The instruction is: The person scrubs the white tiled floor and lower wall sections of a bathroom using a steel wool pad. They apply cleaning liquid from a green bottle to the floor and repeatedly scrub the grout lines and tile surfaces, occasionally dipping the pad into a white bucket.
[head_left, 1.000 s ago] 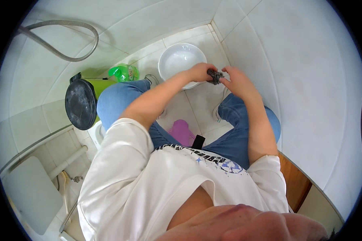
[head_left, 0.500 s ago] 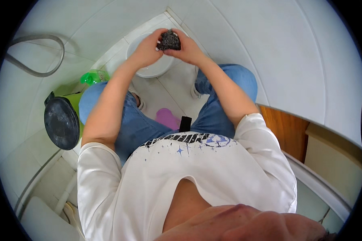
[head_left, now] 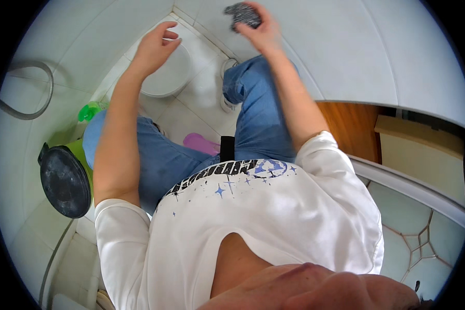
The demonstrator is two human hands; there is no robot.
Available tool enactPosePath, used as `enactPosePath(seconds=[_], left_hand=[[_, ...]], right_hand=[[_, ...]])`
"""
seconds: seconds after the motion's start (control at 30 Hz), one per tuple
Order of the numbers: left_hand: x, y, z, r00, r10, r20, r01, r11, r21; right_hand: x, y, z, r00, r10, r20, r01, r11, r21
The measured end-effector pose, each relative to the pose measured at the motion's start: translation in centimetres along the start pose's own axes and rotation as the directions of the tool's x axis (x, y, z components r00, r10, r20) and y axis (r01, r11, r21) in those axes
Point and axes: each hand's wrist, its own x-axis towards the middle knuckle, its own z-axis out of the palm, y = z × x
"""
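Note:
My right hand [head_left: 263, 31] holds a crumpled, dark grey speckled cloth [head_left: 245, 16] up near the wall, at the top of the view. The cloth looks soft, with one corner sticking out to the left. Its exact kind is hard to make out. My left hand [head_left: 157, 49] is raised over a round white basin [head_left: 163, 94] on the floor, fingers bent and apart, with nothing in them. The hand and forearm hide part of the basin's left side.
On the left, by my knee, stand a green bottle [head_left: 89, 111] and a green bin with a black lid [head_left: 64, 181]. A pink thing [head_left: 201, 143] lies on the tiles between my legs. A metal shower hose [head_left: 41, 93] hangs on the left wall. A wooden panel [head_left: 349, 126] is at my right.
My hands have parted. The right one has carried the cloth up and to the right; the left has let go and shifted left. The whole view has turned a little.

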Motion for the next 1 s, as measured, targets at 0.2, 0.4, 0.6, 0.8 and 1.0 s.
enactPosePath(seconds=[0.2, 0.4, 0.6, 0.8, 1.0], left_hand=[[-0.1, 0.5, -0.8, 0.999, 0.006, -0.038, -0.002, 0.996, 0.084], [-0.2, -0.5, -1.2, 1.000, 0.029, 0.009, -0.030, 0.986, 0.167], [0.2, -1.0, -1.2, 1.000, 0.017, -0.020, -0.013, 0.985, 0.171], [-0.5, -0.2, -1.9, 0.999, -0.005, 0.043, -0.004, 0.979, 0.203], [-0.8, 2.6, -1.4, 0.997, -0.015, 0.079, -0.003, 0.973, 0.230]], right_hand=[[0.1, -3.3, -14.5, 0.784, -0.539, -0.308, 0.134, 0.632, -0.764], [-1.3, 4.4, -16.7, 0.782, -0.619, 0.072, 0.191, 0.128, -0.973], [-10.7, 15.0, -10.1, 0.971, -0.075, 0.229, 0.241, 0.286, -0.928], [-15.8, 12.0, -12.1, 0.985, 0.075, -0.159, -0.169, 0.651, -0.740], [-22.0, 15.5, -15.4, 0.398, 0.538, -0.743, -0.397, 0.831, 0.389]])
